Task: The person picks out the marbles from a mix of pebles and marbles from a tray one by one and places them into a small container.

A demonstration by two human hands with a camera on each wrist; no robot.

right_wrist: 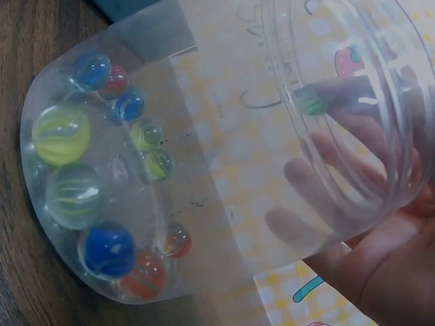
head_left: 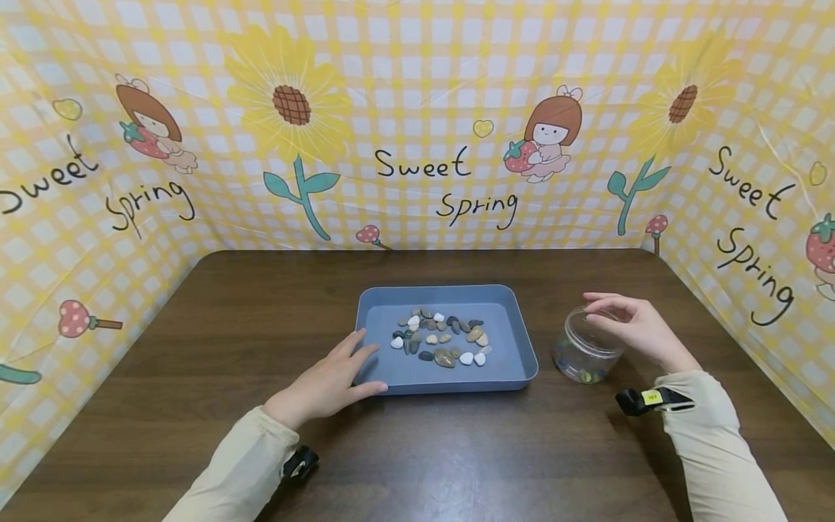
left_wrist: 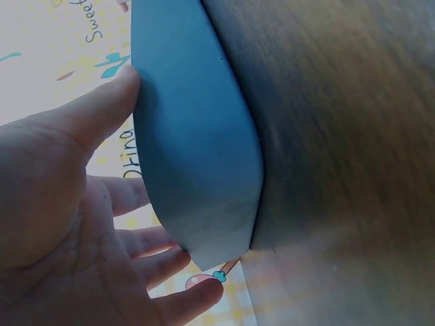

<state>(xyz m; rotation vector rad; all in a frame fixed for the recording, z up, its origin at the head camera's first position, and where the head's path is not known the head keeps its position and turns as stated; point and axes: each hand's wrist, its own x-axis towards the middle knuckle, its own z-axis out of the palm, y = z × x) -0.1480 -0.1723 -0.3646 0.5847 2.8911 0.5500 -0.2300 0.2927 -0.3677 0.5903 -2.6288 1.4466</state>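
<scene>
My left hand (head_left: 322,384) spreads its fairly straight fingers at the left front corner of a blue-grey tray (head_left: 385,312). In the left wrist view its thumb touches the rim of the tray's outer wall (left_wrist: 194,136). Several smooth pebbles (head_left: 445,357), white, tan and dark, lie loosely arranged in the tray. To the tray's right stands a clear lidless jar (head_left: 574,357) with glass marbles (right_wrist: 61,134) at its bottom. My right hand (head_left: 629,326) is over the jar's mouth, pinching a green marble (right_wrist: 312,100) in its fingertips, seen through the jar wall.
A dark brown wooden table (head_left: 443,449) carries the tray and jar. Behind and on both sides hangs a yellow checked cloth (head_left: 417,87) printed with flowers, figures and writing. Both wrists wear black straps (head_left: 652,400) over pale sleeves.
</scene>
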